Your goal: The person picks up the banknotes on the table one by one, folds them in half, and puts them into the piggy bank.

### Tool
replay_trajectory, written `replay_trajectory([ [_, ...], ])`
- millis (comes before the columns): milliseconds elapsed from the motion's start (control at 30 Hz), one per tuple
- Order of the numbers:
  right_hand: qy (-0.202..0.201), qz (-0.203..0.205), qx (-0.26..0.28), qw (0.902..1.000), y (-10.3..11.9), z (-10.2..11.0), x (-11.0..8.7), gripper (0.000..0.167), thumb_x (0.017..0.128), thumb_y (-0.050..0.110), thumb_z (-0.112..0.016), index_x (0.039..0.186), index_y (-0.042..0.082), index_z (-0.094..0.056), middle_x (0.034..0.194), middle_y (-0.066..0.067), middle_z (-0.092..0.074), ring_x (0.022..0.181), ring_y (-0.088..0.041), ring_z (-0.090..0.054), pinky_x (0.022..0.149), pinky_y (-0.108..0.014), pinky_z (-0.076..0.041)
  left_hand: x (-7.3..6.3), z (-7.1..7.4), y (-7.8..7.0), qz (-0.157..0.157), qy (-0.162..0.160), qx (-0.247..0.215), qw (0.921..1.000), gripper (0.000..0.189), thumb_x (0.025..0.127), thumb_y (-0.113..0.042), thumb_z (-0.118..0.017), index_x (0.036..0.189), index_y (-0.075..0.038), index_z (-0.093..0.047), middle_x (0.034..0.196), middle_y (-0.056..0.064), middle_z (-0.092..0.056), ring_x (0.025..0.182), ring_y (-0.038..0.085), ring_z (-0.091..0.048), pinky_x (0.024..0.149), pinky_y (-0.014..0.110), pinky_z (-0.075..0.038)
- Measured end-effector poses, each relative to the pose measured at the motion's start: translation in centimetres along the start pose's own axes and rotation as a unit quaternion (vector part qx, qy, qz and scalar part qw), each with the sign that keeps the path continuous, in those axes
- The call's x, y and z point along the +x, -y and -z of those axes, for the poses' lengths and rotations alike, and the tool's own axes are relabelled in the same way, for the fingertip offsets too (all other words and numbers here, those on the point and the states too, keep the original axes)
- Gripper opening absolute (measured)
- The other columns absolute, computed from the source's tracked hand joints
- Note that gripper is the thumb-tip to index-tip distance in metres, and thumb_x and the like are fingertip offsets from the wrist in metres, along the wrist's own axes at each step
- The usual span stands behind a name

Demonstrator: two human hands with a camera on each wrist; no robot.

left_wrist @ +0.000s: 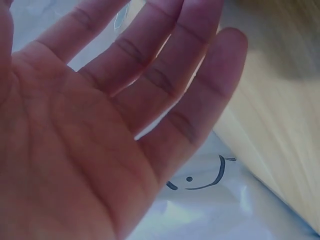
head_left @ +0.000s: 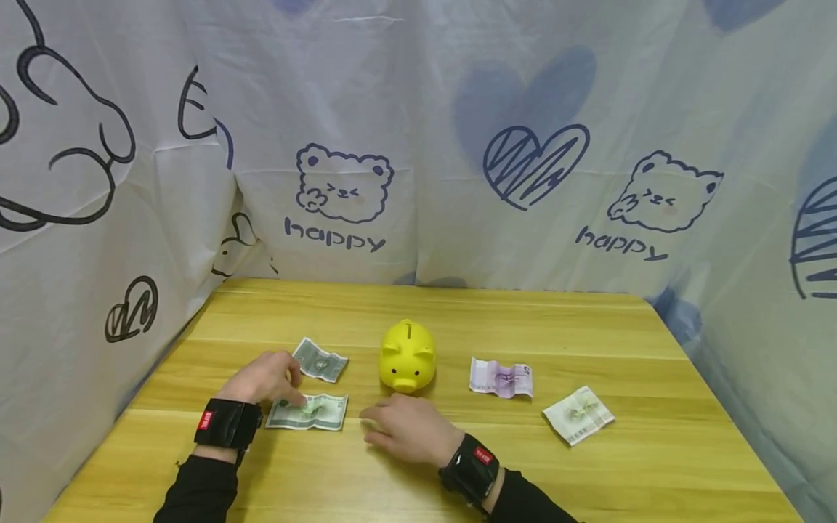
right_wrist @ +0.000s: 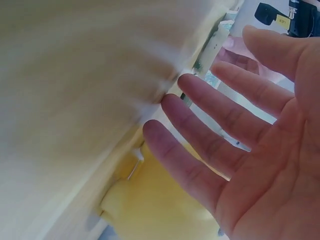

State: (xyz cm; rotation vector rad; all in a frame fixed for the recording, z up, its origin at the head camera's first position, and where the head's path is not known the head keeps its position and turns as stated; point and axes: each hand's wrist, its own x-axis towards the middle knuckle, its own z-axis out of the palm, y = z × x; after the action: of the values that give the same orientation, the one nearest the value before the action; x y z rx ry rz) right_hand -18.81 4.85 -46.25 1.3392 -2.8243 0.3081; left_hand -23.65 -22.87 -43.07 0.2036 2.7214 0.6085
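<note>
My left hand (head_left: 268,378) reaches over the left end of a crumpled green banknote (head_left: 332,412), thumb tip right at the note. Loosely bent fingers and a bare palm (left_wrist: 75,135) show in the left wrist view, with nothing gripped there. A smaller grey-green banknote (head_left: 322,365) lies just behind, close to the knuckles. My right hand (head_left: 415,428) is low over the table in front of a yellow piggy bank (head_left: 407,352), palm down. In the right wrist view its fingers (right_wrist: 225,112) are spread and relaxed, holding nothing, with the yellow bank beyond them.
Right of the piggy bank lie a purple banknote (head_left: 487,376) and, nearer the right edge, a pale creased banknote (head_left: 595,412). The wood-grain table (head_left: 523,319) meets a white printed cloth (head_left: 445,218) at its back and sides.
</note>
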Motion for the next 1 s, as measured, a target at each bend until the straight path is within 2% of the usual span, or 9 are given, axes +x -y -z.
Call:
replay_trajectory([
  [167,0.018,0.002,0.009,0.9998,0.9,0.0,0.9,0.042,0.097,0.031,-0.061,0.138,0.023,-0.056,0.123,0.000,-0.066,0.108,-0.012,-0.063,0.086,-0.028,-0.053,0.0,-0.1,0.1,0.001,0.003,0.008,1.0000,0.033,0.073,-0.024,-0.087,0.093,-0.007,-0.067,0.096,0.007,-0.062,0.074,0.022,-0.051,0.060,0.032,-0.043],
  [433,0.023,0.000,-0.031,0.9992,1.7,-0.2,2.1,0.037,0.099,0.033,-0.056,0.135,0.022,-0.059,0.122,-0.001,-0.064,0.107,-0.013,-0.061,0.083,-0.026,-0.052,0.3,0.0,0.1,-0.002,0.006,0.005,1.0000,0.036,0.072,-0.023,-0.087,0.098,-0.007,-0.067,0.100,0.009,-0.063,0.076,0.022,-0.052,0.062,0.033,-0.044],
  [633,0.032,-0.010,-0.047,0.9983,2.0,-0.5,2.8,0.037,0.100,0.036,-0.055,0.134,0.024,-0.059,0.123,0.002,-0.061,0.105,-0.013,-0.057,0.078,-0.024,-0.049,0.3,-0.2,0.3,-0.005,0.004,-0.003,1.0000,0.033,0.072,-0.019,-0.087,0.095,-0.007,-0.067,0.096,0.008,-0.062,0.074,0.022,-0.051,0.060,0.032,-0.043],
  [900,0.047,-0.032,-0.032,0.9979,2.2,-0.5,3.1,0.036,0.099,0.037,-0.057,0.132,0.026,-0.061,0.127,0.002,-0.060,0.111,-0.016,-0.057,0.082,-0.028,-0.050,0.4,-0.3,0.2,-0.006,0.006,0.001,1.0000,0.034,0.073,-0.018,-0.086,0.099,-0.008,-0.066,0.097,0.008,-0.062,0.075,0.022,-0.051,0.061,0.033,-0.043],
  [1000,0.047,-0.035,-0.025,0.9980,2.3,-0.6,3.3,0.035,0.097,0.038,-0.058,0.130,0.026,-0.063,0.123,0.004,-0.061,0.108,-0.015,-0.057,0.078,-0.026,-0.049,0.5,-0.4,0.1,-0.008,0.007,0.001,0.9999,0.035,0.073,-0.018,-0.086,0.099,-0.008,-0.065,0.096,0.008,-0.062,0.075,0.022,-0.051,0.061,0.033,-0.043],
])
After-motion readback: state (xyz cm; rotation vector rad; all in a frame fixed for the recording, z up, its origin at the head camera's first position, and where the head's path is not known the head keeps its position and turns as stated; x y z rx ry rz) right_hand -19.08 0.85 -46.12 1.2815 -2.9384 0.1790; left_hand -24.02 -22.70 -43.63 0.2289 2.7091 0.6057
